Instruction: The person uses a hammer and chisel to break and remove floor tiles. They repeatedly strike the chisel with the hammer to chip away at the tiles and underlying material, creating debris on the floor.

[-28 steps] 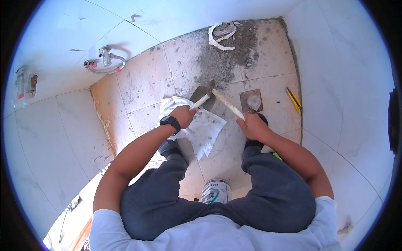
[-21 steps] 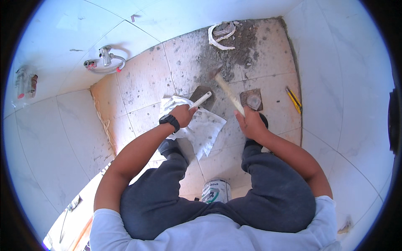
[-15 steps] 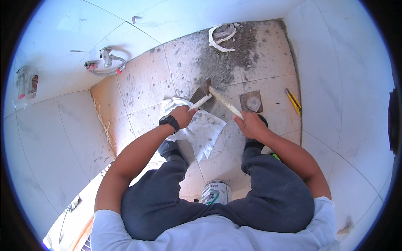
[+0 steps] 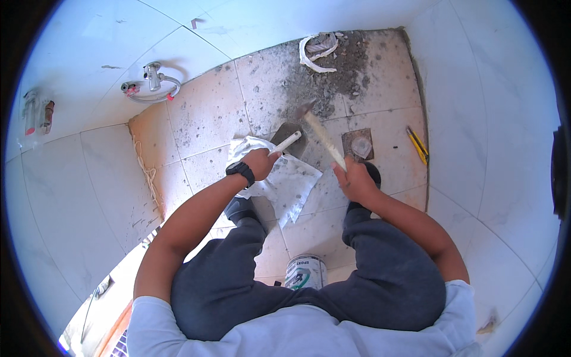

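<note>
My left hand (image 4: 259,164), with a black watch at the wrist, is closed round the white handle of a trowel (image 4: 289,134). The trowel's dark, broad blade lies over the far edge of a crumpled white plastic sheet (image 4: 288,184). My right hand (image 4: 357,180) grips the pale handle of a hammer (image 4: 325,140). Its head, slightly blurred, is apart from the trowel, near the edge of a patch of grey rubble (image 4: 318,89). By the right hand, a square floor drain (image 4: 357,144) holds a round, translucent piece.
A broken white ring (image 4: 315,65) lies in the rubble by the far wall. A yellow utility knife (image 4: 418,146) rests near the right wall. A valve with hose (image 4: 156,83) juts from the left wall. Between my feet stands a paint can (image 4: 306,272).
The hammer head has lifted away from the trowel's handle and moved slightly right and farther off. My left hand holds the trowel in nearly the same place.
</note>
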The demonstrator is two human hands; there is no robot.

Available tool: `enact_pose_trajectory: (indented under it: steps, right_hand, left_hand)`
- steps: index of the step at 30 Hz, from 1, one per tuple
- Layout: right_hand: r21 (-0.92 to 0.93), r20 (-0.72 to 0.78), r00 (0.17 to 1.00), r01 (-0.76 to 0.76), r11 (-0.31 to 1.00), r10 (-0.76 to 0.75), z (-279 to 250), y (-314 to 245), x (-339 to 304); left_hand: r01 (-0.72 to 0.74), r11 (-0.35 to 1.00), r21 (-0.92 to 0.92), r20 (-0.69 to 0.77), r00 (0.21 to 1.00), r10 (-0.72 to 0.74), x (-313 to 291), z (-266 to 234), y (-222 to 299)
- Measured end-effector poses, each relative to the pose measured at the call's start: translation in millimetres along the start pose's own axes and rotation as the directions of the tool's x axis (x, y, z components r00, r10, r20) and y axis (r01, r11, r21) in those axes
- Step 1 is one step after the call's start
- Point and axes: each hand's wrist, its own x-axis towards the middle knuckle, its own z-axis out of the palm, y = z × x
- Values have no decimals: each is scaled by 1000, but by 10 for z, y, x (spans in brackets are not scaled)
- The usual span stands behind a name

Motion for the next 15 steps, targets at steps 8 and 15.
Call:
enact_pose_trajectory:
  steps: [8,15]
  right_hand:
    - [-8,-20,996,89,996,-89,-4,-4,16]
    - [-10,92,994,55,998,-54,-7,13,39]
  left_hand:
    - [22,1000,5,15,1000,-22,-1,-13,-10]
    - [-14,1000,8,-26,1000,14,-39,47,-86]
